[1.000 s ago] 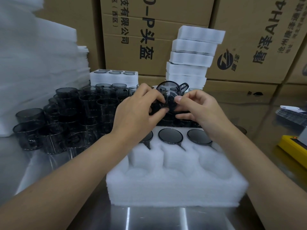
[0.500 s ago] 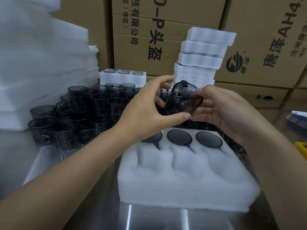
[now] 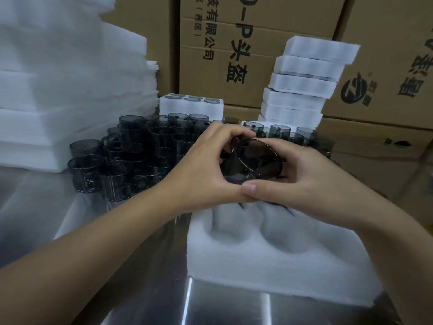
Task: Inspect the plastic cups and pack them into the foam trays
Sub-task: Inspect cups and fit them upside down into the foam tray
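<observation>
Head view: I see one dark see-through cup [image 3: 251,160] held up between both hands, tipped on its side so its round opening faces me. My left hand [image 3: 201,172] wraps the cup's left side, fingers curled over the top edge and thumb tucked under the bottom. My right hand [image 3: 302,177] grips the right side, its thumb lying across the bottom of the cup and touching the left thumb. Both hands are closed firmly around this same cup.

The cup hangs just above the far edge of the foam tray [image 3: 276,259], which lies on the shiny metal table [image 3: 131,289]. The near pockets of the tray look unfilled; its far row is mostly hidden by my hands, so I cannot tell what sits there.

To the left of the tray, a crowd of loose cups [image 3: 131,158] stands upright on the table, packed close together. More cups [image 3: 278,132] stand in a row just behind the tray, past my fingers. Farther back from the tray sits a filled foam tray [image 3: 191,106], and to its right a leaning pile of foam trays [image 3: 304,78]. A tall heap of foam sheets [image 3: 65,90] rises at the far left. Cardboard boxes [image 3: 234,43] with black printed characters wall off the back.
</observation>
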Demonstrator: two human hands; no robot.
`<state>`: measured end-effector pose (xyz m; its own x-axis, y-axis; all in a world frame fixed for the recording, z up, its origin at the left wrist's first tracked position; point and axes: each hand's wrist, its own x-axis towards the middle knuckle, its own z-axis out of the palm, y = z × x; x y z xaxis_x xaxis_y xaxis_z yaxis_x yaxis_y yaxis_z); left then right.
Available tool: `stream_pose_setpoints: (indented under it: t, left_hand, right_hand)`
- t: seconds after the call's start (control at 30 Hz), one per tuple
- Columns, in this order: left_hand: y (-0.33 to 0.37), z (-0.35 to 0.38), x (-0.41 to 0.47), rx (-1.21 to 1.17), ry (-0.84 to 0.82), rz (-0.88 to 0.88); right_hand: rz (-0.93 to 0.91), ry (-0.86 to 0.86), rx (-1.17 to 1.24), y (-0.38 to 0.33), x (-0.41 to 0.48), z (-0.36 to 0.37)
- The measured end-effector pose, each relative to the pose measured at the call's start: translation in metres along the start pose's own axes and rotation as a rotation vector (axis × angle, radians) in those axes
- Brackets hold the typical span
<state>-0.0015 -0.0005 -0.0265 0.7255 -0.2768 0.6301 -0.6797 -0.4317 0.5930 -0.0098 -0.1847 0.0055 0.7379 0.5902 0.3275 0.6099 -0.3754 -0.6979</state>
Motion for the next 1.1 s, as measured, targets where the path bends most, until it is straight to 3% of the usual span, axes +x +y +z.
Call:
stream_pose_setpoints:
  t: [0.1,0.27,0.5,0.8,1.1]
  left_hand:
    - [0.003,-0.01,0.004,0.025,-0.1,-0.057]
    - [-0.005,-0.036,0.011,-0.106,-0.485,-0.247]
    - [-0.011,-0.054,0.01,-0.154,-0.711,-0.338]
    - [-0.009,-0.06,0.009,-0.079,-0.732,-0.383]
    - [-0.01,-0.061,0.01,0.07,-0.87,-0.442]
  right_hand:
    - [0.021,0.031,-0.006,0.002,-0.001,0.003]
    - [0.112,-0.006,0.006,0.004,0.0,0.009]
    - [0.173,-0.083,-0.049,0.001,0.001,0.012]
    - [0.129,-0.201,-0.139,-0.003,-0.002,0.012]
    - [0.122,-0.299,-0.268,-0.002,-0.002,0.015]
